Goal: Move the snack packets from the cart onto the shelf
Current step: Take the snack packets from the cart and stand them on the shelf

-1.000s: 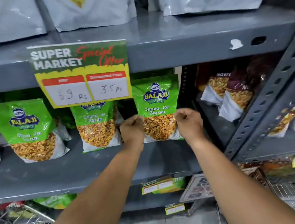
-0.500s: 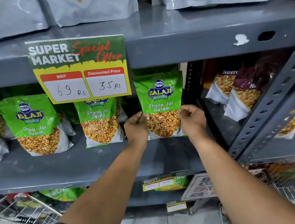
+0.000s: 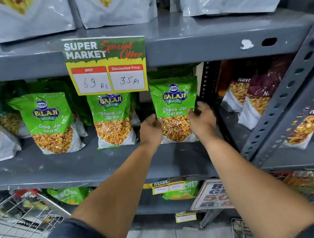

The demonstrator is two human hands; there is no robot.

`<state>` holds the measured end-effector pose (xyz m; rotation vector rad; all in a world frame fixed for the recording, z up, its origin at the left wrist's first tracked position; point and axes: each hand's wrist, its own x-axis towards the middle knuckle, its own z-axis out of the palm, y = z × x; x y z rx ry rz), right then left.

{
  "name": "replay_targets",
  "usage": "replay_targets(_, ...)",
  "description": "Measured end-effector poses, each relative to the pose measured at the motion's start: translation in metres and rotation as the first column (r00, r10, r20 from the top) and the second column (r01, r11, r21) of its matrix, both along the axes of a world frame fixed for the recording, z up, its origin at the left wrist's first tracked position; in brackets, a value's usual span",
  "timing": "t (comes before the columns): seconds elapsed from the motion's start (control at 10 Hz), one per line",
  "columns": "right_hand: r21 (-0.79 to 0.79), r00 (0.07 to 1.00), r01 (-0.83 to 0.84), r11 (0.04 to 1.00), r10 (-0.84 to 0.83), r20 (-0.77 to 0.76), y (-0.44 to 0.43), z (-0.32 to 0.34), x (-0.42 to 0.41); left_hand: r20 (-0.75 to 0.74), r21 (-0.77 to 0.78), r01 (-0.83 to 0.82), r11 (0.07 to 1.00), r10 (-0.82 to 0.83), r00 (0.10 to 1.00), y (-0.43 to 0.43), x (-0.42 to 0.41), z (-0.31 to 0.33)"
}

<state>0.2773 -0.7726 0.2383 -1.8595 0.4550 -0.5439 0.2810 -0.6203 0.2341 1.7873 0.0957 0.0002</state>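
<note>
Grey metal shelving fills the view, and a wire cart (image 3: 19,222) is seen nearest, at the lower left below the front edge of the middle shelf (image 3: 99,167); what it holds cannot be made out clearly.

2 bare forearms are extended from dark sleeves toward the right end of that shelf. The left hand (image 3: 151,128) is curled loosely against the left edge of a green snack packet (image 3: 174,106), and whether it pinches the edge or only rests on it cannot be told. The right hand (image 3: 202,120) is half open, its fingers spread over the packet's right edge and blurred; a firm grasp is not shown, so it is judged to be steadying or letting go.

The packet is stood upright near the right end of the shelf, just beside the perforated upright post (image 3: 208,87). 2 more green packets (image 3: 112,119) are stood further left, and a price card (image 3: 107,65) is hung from the front edge of the shelf above.

Several risks are judged from here. If both hands are withdrawn before the base is settled, the packet could be tipped forward off the front edge, since the bag is soft and top-heavy. If the right hand is pulled back carelessly, the packet could be dragged along or the knuckles caught on the post. A leftward nudge could topple it toward its neighbour.
</note>
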Motion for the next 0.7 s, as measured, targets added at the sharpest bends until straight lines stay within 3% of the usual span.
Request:
replay_targets(0.1, -0.086, 0.992, 0.073, 0.994, -0.063, 0.114, -0.003, 0.030, 0.018, -0.044, 0.276, 0.059, 0.959, -0.049, 0.998, -0.002, -0.012, -0.008)
replay_targets(0.2, -0.326, 0.993, 0.081, 0.942, -0.048, 0.107, -0.015, 0.059, 0.039, -0.050, 0.436, 0.082, 0.896, -0.067, 0.997, -0.006, -0.023, -0.018)
replay_targets(0.3, -0.532, 0.994, -0.089, 0.842, 0.042, -0.101, -0.023, 0.082, 0.061, -0.053, 0.441, 0.091, 0.893, -0.076, 0.996, -0.008, -0.025, -0.023)
replay_targets(0.4, -0.654, 0.939, -0.333, 0.679, 0.179, -0.292, -0.026, 0.089, 0.081, -0.048, 0.410, 0.088, 0.908, -0.075, 0.996, -0.007, -0.024, -0.026)
replay_targets(0.5, -0.711, 0.898, -0.432, 0.555, 0.188, -0.399, -0.024, 0.089, 0.086, -0.056, 0.363, 0.077, 0.929, -0.060, 0.997, -0.003, -0.023, -0.032)
replay_targets(0.7, -0.679, 0.954, -0.298, 0.670, 0.221, -0.200, -0.016, 0.088, 0.086, -0.018, 0.431, 0.090, 0.898, -0.091, 0.996, 0.001, -0.023, -0.045)
